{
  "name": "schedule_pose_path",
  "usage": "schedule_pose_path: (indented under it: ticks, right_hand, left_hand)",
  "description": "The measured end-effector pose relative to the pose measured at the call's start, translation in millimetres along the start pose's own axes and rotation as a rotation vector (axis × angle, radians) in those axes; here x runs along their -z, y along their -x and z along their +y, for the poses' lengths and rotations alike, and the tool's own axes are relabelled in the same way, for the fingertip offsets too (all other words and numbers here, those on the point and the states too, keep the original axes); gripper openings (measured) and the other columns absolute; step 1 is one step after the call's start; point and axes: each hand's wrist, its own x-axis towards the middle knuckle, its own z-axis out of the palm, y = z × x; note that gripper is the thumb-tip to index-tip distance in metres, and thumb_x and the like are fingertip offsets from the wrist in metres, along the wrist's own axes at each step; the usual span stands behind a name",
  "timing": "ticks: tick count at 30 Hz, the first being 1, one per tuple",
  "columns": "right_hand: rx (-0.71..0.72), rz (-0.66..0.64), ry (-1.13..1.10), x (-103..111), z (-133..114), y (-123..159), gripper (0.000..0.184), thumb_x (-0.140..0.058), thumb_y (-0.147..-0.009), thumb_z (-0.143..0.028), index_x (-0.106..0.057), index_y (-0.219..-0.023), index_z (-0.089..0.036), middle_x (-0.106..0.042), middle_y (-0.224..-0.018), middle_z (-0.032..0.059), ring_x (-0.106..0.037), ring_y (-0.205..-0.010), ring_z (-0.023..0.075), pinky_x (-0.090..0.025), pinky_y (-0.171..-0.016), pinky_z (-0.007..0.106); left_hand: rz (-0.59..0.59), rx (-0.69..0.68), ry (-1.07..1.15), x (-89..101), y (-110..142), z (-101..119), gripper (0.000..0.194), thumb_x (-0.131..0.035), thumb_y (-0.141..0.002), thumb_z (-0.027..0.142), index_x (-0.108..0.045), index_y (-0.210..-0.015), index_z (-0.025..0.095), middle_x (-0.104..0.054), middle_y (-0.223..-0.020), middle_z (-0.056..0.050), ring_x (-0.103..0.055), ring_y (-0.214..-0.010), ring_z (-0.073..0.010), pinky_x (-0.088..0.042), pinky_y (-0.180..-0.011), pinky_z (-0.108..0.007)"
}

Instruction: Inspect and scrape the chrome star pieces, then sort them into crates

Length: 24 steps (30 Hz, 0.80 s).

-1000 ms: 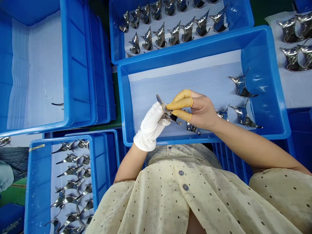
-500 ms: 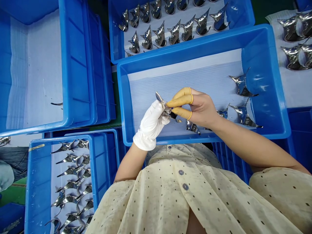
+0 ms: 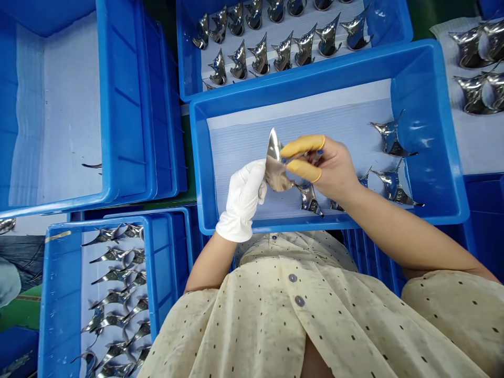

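A shiny, curved metal part (image 3: 274, 167) with a pointed top is held up over the blue bin in front of me. My left hand (image 3: 244, 197), in a white glove, is closed on its left side. Yellow finger covers are on the fingers of my right hand (image 3: 321, 163), whose thumb and forefinger pinch at the part's right edge. A small bluish bit shows between the right fingers; I cannot make out what it is. Below the hands, a similar metal part (image 3: 310, 199) lies on the bin's white lining, partly near the front wall.
More metal parts (image 3: 389, 137) lie at the right of the near bin (image 3: 323, 84). Behind it, another bin (image 3: 386, 31) holds rows of them. Stacked bins (image 3: 126, 105) stand at left, and a filled bin (image 3: 157, 262) is at lower left. Further parts (image 3: 478, 89) lie on white sheeting at right.
The metal part has been turned, so its broad face shows and its tip points up. My right hand has shifted slightly right, its fingers now at the part's right edge.
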Motion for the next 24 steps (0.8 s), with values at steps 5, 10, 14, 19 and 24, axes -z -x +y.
schedule_pose_path:
  ticks: [5, 10, 14, 19, 24]
  right_hand:
    - [-0.328, 0.112, -0.343, 7, -1, -12, 0.044, -0.097, -0.076, -0.05, -0.072, -0.1, -0.023, -0.041, -0.061, -0.0115, -0.016, -0.047, 0.0042, -0.013, -0.043, 0.022]
    - [-0.597, 0.017, -0.402, 10, 6, -17, 0.033, -0.088, -0.076, -0.035, -0.071, -0.101, -0.02, -0.031, -0.057, -0.0126, -0.012, -0.046, 0.005, -0.009, -0.041, 0.022]
    - [-0.474, 0.104, -0.296, 9, 4, -15, 0.036, -0.089, -0.076, -0.042, -0.071, -0.1, -0.021, -0.043, -0.061, -0.0098, -0.018, -0.047, 0.005, -0.013, -0.042, 0.023]
    - [-0.095, 0.266, 0.055, 5, -7, -12, 0.039, -0.089, -0.077, -0.053, -0.071, -0.093, -0.023, -0.071, -0.09, 0.0027, -0.055, -0.067, 0.0117, -0.045, -0.055, 0.027]
    - [-0.023, 0.254, 0.363, 5, -7, -10, 0.039, -0.074, -0.094, -0.064, -0.073, -0.1, -0.025, -0.075, -0.101, 0.0064, -0.071, -0.094, 0.0219, -0.061, -0.078, 0.038]
  left_hand:
    - [-0.067, 0.125, 0.082, -5.7, 6, 12, 0.099, -0.025, -0.094, 0.099, -0.078, -0.091, 0.016, -0.063, -0.059, -0.005, -0.043, -0.041, -0.0112, -0.036, -0.042, -0.029]
    - [-0.029, 0.031, 0.169, -7.6, 10, 13, 0.102, -0.029, -0.088, 0.105, -0.08, -0.088, 0.016, -0.066, -0.063, -0.007, -0.044, -0.042, -0.0114, -0.038, -0.044, -0.03]
    - [-0.101, -0.05, 0.012, 2.0, 8, 7, 0.065, -0.079, -0.081, 0.084, -0.084, -0.1, 0.022, -0.066, -0.071, -0.001, -0.045, -0.052, -0.0106, -0.04, -0.051, -0.028]
    - [-0.071, -0.08, -0.275, 6.4, 2, 1, 0.021, -0.093, -0.082, 0.039, -0.086, -0.098, 0.027, -0.064, -0.08, 0.0, -0.048, -0.066, -0.0138, -0.041, -0.062, -0.028]
    - [-0.081, -0.019, -0.299, 3.8, -1, -3, 0.017, -0.089, -0.085, 0.036, -0.087, -0.098, 0.026, -0.066, -0.081, -0.001, -0.048, -0.065, -0.0136, -0.041, -0.059, -0.027]
